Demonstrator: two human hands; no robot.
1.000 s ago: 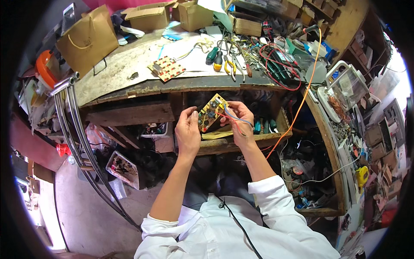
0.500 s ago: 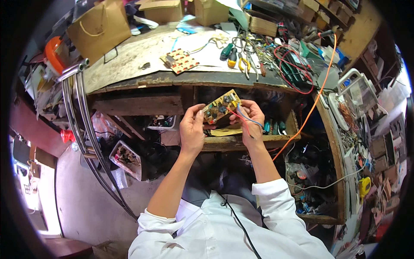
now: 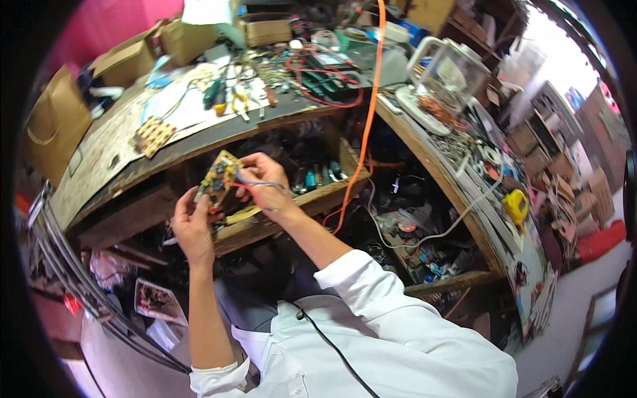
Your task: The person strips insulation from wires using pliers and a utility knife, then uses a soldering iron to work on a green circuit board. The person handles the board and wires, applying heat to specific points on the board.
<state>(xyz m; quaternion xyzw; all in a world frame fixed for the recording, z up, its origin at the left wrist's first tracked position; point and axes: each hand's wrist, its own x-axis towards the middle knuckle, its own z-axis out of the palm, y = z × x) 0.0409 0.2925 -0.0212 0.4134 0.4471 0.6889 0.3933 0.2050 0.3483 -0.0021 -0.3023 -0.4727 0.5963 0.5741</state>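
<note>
A small tan circuit board (image 3: 223, 174) with dark and yellow parts is held up, tilted, over the open drawer. My left hand (image 3: 193, 222) grips its lower left end between thumb and fingers. At the board's upper right edge, my right hand (image 3: 265, 180) pinches it. A blue wire (image 3: 255, 182) and a red wire (image 3: 251, 194) run from the board across my right hand. On the worktable beyond lies another board (image 3: 154, 136) with reddish patches.
The wooden drawer (image 3: 312, 196) holds several teal-capped items. Screwdrivers and yellow-handled pliers (image 3: 239, 101) lie on the worktable (image 3: 99, 174). An orange cable (image 3: 367, 132) hangs down at the right. A clear-walled appliance (image 3: 446, 74) stands on the right-hand bench, near a yellow tape measure (image 3: 515, 207).
The whole view has swung to the right, so the table, hands and board sit further left in it. Both hands keep their hold on the board, which now looks more steeply tilted.
</note>
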